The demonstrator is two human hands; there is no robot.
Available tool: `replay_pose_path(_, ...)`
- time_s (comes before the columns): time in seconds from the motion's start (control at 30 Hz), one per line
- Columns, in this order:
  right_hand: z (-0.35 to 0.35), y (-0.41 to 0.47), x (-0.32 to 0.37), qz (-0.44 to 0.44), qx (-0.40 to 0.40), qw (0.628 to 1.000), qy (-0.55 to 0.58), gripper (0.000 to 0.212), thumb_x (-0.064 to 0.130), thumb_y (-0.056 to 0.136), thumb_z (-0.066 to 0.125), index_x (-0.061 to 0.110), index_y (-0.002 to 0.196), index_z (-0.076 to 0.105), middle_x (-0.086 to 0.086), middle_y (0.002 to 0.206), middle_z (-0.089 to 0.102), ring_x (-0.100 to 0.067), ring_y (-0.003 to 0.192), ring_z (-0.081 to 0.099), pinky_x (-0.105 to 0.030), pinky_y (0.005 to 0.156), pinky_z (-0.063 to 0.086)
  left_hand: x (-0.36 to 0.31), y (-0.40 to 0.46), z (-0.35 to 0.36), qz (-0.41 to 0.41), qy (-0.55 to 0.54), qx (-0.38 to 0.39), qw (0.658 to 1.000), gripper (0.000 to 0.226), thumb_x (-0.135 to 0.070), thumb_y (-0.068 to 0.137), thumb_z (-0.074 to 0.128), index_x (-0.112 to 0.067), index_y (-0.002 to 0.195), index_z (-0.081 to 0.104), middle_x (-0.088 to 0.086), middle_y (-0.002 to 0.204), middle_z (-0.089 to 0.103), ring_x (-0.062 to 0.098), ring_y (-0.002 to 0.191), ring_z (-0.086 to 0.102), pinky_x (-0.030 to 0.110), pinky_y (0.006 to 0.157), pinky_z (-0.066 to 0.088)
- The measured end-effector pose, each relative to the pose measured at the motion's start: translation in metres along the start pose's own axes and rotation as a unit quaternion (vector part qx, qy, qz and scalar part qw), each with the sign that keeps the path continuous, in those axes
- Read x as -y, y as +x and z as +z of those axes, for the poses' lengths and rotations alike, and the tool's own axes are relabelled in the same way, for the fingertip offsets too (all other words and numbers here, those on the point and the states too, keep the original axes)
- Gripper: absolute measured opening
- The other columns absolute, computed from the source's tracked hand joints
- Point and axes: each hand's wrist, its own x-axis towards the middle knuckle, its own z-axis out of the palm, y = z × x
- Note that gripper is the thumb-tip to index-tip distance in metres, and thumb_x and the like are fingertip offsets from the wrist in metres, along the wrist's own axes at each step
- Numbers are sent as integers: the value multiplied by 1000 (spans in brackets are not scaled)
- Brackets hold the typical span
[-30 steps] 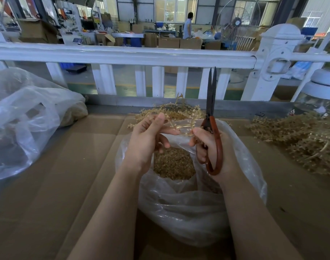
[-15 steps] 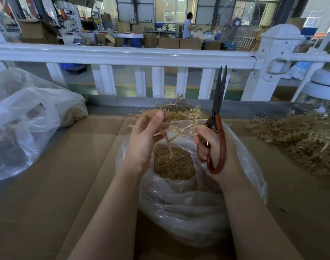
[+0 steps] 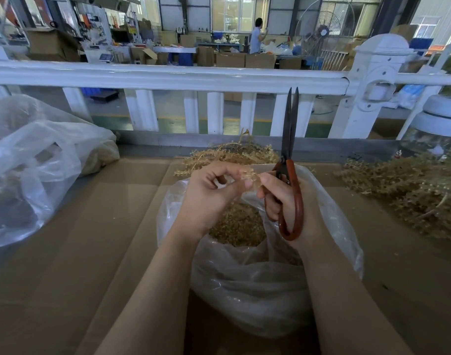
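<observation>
Head view | left hand (image 3: 209,194) pinches sprig (image 3: 250,174), now bunched up | right hand (image 3: 272,187) grips closed scissors (image 3: 291,129) | next cut near

Left hand (image 3: 211,193) pinching sprig (image 3: 250,175); right hand (image 3: 283,198) gripping scissors (image 3: 291,160), blades toward 12 o'clock; bag (image 3: 257,290) beneath.

Between the fingertips of the left hand (image 3: 214,196) and the right hand (image 3: 283,201): thin pale-gold dried sprig (image 3: 250,175), small and soft-focus; which fingertips pinch it cannot be resolved.

On the red-handled dark-bladed scissors (image 3: 291,160), the inner handle loop is hidden by the right hand's curled fingers.

On the clear plastic bag of golden cuttings (image 3: 257,290), both forearms cover parts of the near wall; contents partly behind the left hand.

Left edge cuts the large crumpled clear plastic bag (image 3: 27,162).

Right edge cuts the heap of golden dried sprigs (image 3: 411,190) and the white-lidded glass jar (image 3: 439,124).
</observation>
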Motion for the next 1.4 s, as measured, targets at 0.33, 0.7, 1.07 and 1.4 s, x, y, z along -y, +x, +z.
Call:
replay_pose_path(0.33,0,0,-1,-58,-26,997,42,14,-1,94,62,11,89,69,11,56,61,1,46,55,-10,45,42,-6,-3,10,-8,-62,13,998,29,-23,80,76,-1,70,60,13,59,55,20,52,51,28,50,43)
replay_pose_path(0.7,8,0,-1,-64,51,996,-25,22,1,82,69,20,89,77,5,94,76,-10,93,73,-22,80,57,0,0,2,-26,-127,-15,991,12,-23,75,76,-24,76,65,2,78,68,15,71,64,25,58,52)
replay_pose_path(1.07,8,-1,2,-71,14,997,7,21,0,81,74,20,83,77,-4,92,76,-15,88,73,-23,73,58,2,-1,-3,-84,-193,26,977,16,-6,79,73,-20,81,68,3,72,69,12,64,67,24,56,56)
replay_pose_path(1.4,13,-2,2,-38,-21,999,1,14,4,77,72,5,90,69,-8,98,76,-22,96,73,-37,83,60,-3,0,-6,-103,-237,-45,965,26,-7,67,75,-11,90,64,5,73,69,12,66,67,21,61,56)
